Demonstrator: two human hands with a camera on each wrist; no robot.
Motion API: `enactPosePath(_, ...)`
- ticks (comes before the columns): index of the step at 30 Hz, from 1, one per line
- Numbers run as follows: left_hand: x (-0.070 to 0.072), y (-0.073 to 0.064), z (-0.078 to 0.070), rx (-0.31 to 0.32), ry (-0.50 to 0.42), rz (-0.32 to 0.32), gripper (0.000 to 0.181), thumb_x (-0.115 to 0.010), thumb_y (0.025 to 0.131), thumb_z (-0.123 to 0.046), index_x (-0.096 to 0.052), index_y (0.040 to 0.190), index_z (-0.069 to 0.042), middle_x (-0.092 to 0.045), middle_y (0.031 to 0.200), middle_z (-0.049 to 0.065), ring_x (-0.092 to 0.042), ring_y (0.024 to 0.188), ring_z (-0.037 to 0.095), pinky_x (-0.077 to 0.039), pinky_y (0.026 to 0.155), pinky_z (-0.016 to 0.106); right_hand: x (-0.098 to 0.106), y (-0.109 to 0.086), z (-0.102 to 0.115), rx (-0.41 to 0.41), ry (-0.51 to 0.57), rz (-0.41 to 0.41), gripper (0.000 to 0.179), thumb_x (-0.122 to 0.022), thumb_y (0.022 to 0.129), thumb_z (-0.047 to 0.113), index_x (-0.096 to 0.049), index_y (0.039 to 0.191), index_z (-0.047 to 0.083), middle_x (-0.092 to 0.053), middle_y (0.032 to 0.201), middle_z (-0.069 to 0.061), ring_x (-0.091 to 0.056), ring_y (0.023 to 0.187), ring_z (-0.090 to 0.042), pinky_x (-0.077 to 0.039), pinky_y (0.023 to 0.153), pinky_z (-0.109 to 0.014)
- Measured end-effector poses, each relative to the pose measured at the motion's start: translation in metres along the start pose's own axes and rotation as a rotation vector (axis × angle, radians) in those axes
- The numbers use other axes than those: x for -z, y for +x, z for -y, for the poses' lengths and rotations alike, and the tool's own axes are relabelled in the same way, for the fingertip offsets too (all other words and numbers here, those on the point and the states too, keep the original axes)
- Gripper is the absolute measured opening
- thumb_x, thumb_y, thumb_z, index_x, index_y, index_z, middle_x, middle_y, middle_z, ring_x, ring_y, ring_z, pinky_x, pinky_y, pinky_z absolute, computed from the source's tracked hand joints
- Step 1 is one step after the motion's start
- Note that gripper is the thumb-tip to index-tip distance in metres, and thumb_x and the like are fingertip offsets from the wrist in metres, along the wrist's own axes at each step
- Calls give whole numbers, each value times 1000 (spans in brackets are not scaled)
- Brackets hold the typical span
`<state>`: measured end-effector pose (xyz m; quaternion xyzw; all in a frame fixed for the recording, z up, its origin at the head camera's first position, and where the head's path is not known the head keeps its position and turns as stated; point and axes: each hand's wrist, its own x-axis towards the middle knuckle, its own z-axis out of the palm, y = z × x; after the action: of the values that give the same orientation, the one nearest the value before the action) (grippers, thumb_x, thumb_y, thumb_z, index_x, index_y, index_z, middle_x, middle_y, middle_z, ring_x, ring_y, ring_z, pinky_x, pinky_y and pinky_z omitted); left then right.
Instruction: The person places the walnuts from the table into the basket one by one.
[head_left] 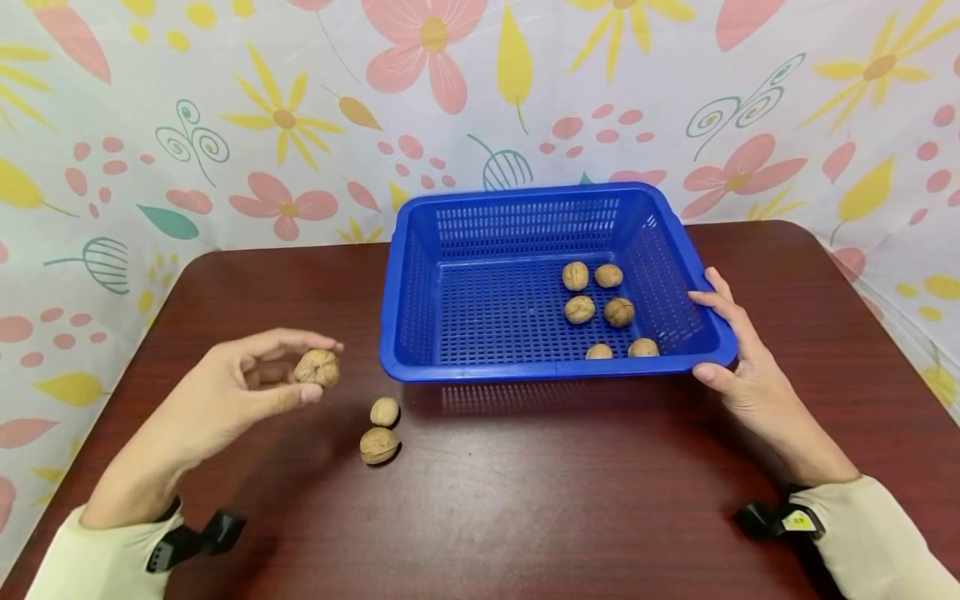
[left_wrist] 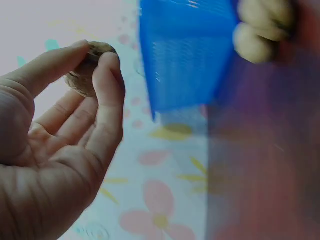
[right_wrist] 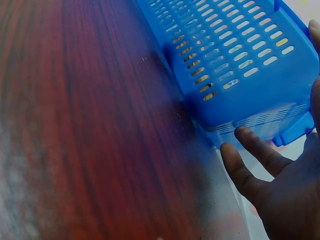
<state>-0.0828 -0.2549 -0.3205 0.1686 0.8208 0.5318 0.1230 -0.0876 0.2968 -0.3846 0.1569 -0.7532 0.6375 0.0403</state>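
Observation:
My left hand [head_left: 251,375] pinches a walnut [head_left: 317,367] between thumb and fingertips, held above the table to the left of the blue basket [head_left: 510,372]. The left wrist view shows the same walnut [left_wrist: 82,75] at the fingertips. Below that hand, a small walnut [head_left: 385,412] and a larger walnut [head_left: 379,446] lie close together on the table. At the basket's front right corner, my right hand [head_left: 750,367] grips the rim, thumb at the front and fingers along the right side. Inside the basket, several walnuts [head_left: 579,310] lie towards the right.
The dark reddish wooden table [head_left: 525,500] has rounded back corners. A floral cloth [head_left: 285,117] hangs behind it, right at the back edge. Each wrist carries a black strap with a camera, the left camera [head_left: 197,537] close over the tabletop.

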Motion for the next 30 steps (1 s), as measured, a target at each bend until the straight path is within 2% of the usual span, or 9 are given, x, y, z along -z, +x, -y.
enactPosePath(3,-3,20,-17,-38,-42,34,40,-77,96,-10,-68,134,-12,-73,129,4,-75,109,22,-64,86,35,0,0,0,0,8,0,76,-78,96,25,-39,160,13,1,178,1,0,163,-27,-38,107,-7)
enactPosePath(5,-7,35,-26,-40,-63,64,41,-79,94,-11,-69,134,-14,-73,128,5,-75,109,24,-63,88,35,-1,0,0,2,14,3,76,-78,96,24,-39,160,13,1,178,0,1,163,-27,-38,107,-7)
enactPosePath(10,-15,81,-49,-77,-78,191,43,-79,94,-11,-69,135,-13,-75,124,8,-76,104,27,-63,91,35,-1,0,0,8,12,6,77,-79,95,24,-38,160,12,1,178,0,0,163,-27,-38,107,-7)
enactPosePath(13,-21,111,-66,-119,-98,297,42,-76,95,-6,-67,136,-9,-74,120,11,-77,99,31,-63,92,40,-1,-1,0,6,7,9,77,-78,95,24,-38,160,13,2,178,0,0,163,-27,-39,107,-7)
enactPosePath(18,-37,161,-91,-158,-161,486,40,-69,99,-1,-63,139,-2,-71,125,18,-75,106,34,-61,97,46,1,-1,0,2,3,19,76,-77,97,23,-37,161,13,3,178,0,0,163,-25,-38,107,-6)
enactPosePath(23,-58,206,-95,-138,-160,634,40,-68,100,-2,-62,139,-1,-66,136,16,-74,111,35,-59,101,46,0,-1,0,4,7,17,76,-77,96,23,-37,161,13,2,178,2,0,163,-24,-37,108,-7)
enactPosePath(26,-72,228,-90,-81,-137,734,42,-69,99,-4,-62,140,-1,-60,144,14,-72,117,36,-57,105,45,0,0,-1,7,2,20,76,-77,97,22,-37,161,14,3,178,0,1,163,-24,-36,109,-7)
enactPosePath(30,-90,250,-81,29,-87,847,45,-72,97,-2,-61,141,-1,-53,151,11,-66,125,42,-56,107,43,1,0,-2,3,-13,18,76,-77,97,23,-37,161,14,3,178,1,2,163,-24,-35,109,-7)
